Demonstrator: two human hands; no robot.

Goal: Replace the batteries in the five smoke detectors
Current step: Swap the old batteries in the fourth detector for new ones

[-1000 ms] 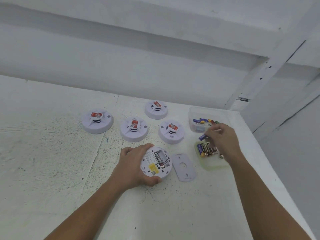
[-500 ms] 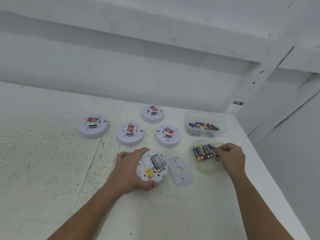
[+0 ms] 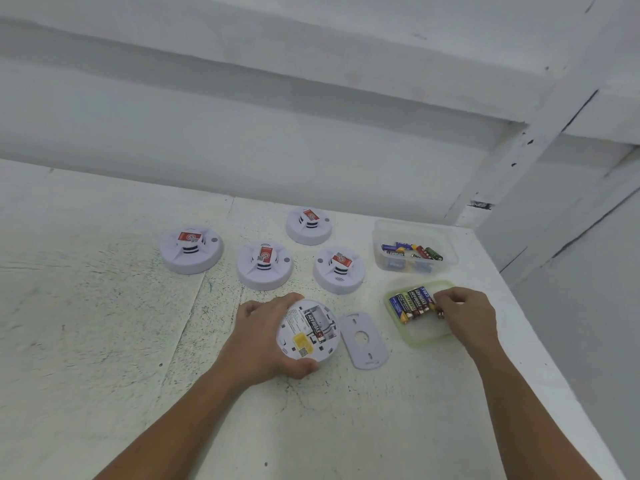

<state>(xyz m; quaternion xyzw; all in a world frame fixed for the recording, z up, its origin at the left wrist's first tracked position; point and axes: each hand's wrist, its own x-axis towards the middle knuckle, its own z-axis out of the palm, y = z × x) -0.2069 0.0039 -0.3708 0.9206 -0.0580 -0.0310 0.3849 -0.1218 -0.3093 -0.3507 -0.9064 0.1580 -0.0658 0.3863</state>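
Curling its fingers round the detector (image 3: 308, 329), the left hand (image 3: 263, 344) holds it; right hand (image 3: 467, 311) fingers bunch at the batteries (image 3: 412, 303), pinch unclear

Counter (image 3: 104, 341): white-painted, matt, rough, flecked with dark scuffs.
Wall (image 3: 242, 133): matt white paint.
Detectors (image 3: 265, 280): smooth white plastic with a faint sheen and red printed labels.
Open detector (image 3: 308, 332): white plastic back with a yellow sticker.
Plate (image 3: 363, 344): matt pale plastic.
Tub (image 3: 415, 268): clear plastic.
Tray (image 3: 427, 336): translucent greenish plastic.
Batteries (image 3: 412, 303): glossy printed wrap.
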